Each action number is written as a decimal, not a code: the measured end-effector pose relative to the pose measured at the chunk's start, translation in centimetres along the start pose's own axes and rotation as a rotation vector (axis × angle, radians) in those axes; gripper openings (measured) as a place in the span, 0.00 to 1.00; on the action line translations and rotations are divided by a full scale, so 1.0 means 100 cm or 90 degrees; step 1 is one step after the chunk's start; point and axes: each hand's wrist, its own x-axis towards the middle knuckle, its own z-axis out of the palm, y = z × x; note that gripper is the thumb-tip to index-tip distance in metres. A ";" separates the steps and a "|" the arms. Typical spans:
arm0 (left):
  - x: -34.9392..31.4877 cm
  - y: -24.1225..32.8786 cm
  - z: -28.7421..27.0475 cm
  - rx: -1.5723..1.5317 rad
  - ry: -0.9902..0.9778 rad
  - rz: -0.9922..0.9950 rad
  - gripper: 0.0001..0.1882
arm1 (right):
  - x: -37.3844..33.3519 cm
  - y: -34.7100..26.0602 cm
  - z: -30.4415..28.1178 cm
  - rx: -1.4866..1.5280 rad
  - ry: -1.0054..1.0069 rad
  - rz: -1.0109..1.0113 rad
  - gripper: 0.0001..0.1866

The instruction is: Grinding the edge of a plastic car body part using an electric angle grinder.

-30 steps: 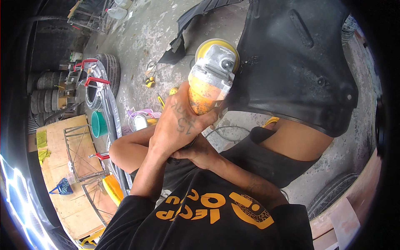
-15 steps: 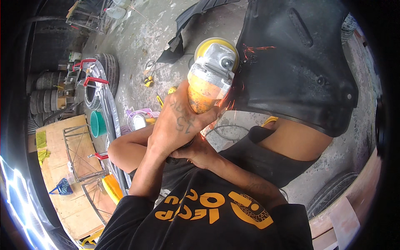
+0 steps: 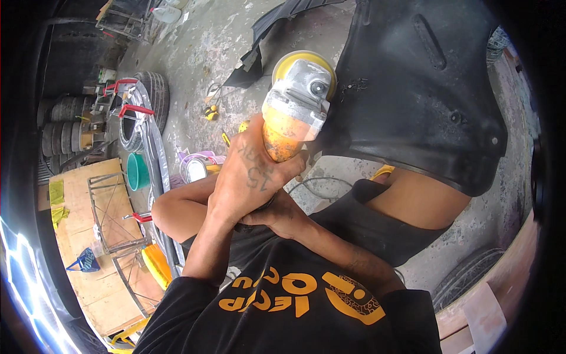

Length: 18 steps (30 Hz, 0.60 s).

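Two hands (image 3: 253, 177) grip grinder (image 3: 295, 112); green bucket (image 3: 137, 171) nearby.

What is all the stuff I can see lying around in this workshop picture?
angle grinder: one, orange body with grey head and yellow guard, centre, against the black panel's edge
black panel: one, large moulded plastic piece, upper right, resting over the person's knee
second black panel: one, on the concrete floor, top centre
tyre: one, black, standing at left
red clamps: two or more, on a grey strip by the tyre
green bucket: one, left of centre
wooden board: one, pale, lower left, with wire frames on it
left hand: one, wrapped round the grinder's body
right hand: one, gripping beneath the left hand
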 end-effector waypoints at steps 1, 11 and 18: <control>0.001 0.000 0.001 -0.006 -0.005 0.011 0.27 | 0.000 0.002 -0.002 0.011 -0.007 -0.002 0.50; 0.004 0.004 0.004 0.004 -0.008 0.021 0.26 | -0.001 0.008 -0.006 0.038 0.014 -0.037 0.43; 0.004 -0.005 0.003 -0.014 -0.004 0.026 0.26 | 0.000 0.005 -0.009 0.046 0.012 -0.031 0.41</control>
